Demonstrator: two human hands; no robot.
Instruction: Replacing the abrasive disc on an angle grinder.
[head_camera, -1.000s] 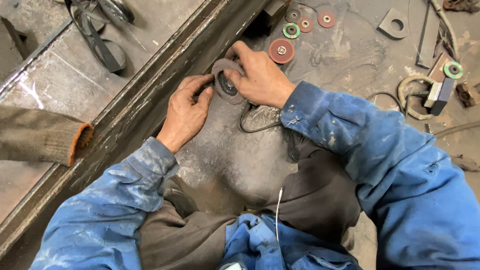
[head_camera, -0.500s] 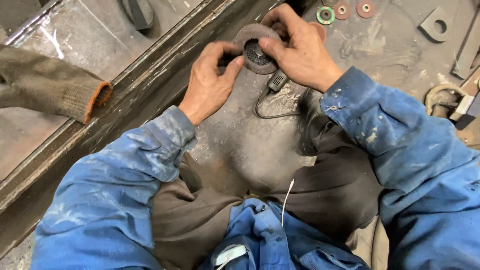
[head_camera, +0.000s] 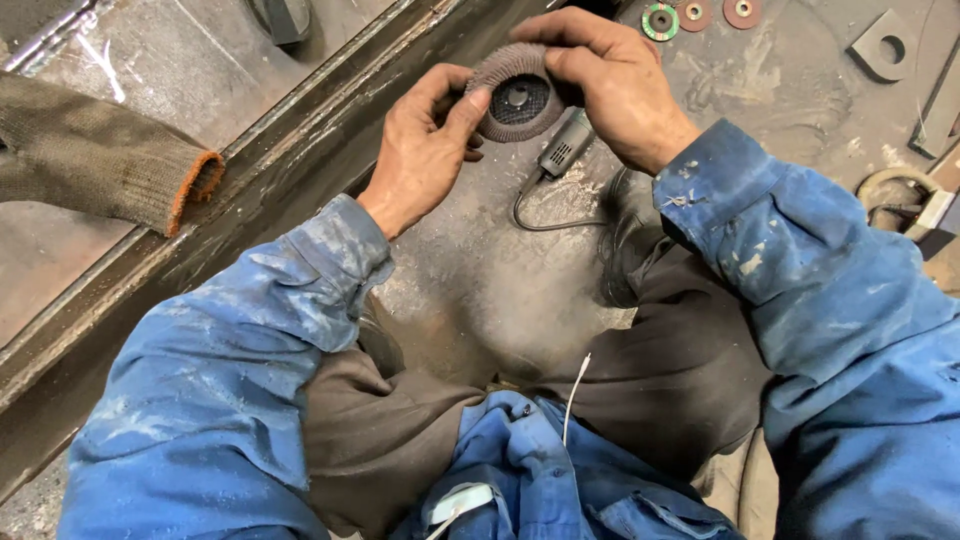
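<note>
Between both hands (head_camera: 520, 120), a worn flap disc (head_camera: 516, 92) (fingers gripping).

metal workshop | steel beam (head_camera: 300, 110) | grinding discs (head_camera: 660, 20) | grimy floor (head_camera: 480, 290)

A knitted glove cuff (head_camera: 110, 165) with orange trim lies left of the steel beam (head_camera: 270, 150). Three small discs (head_camera: 660, 20) and a holed steel plate (head_camera: 885, 45) rest on the floor.
</note>
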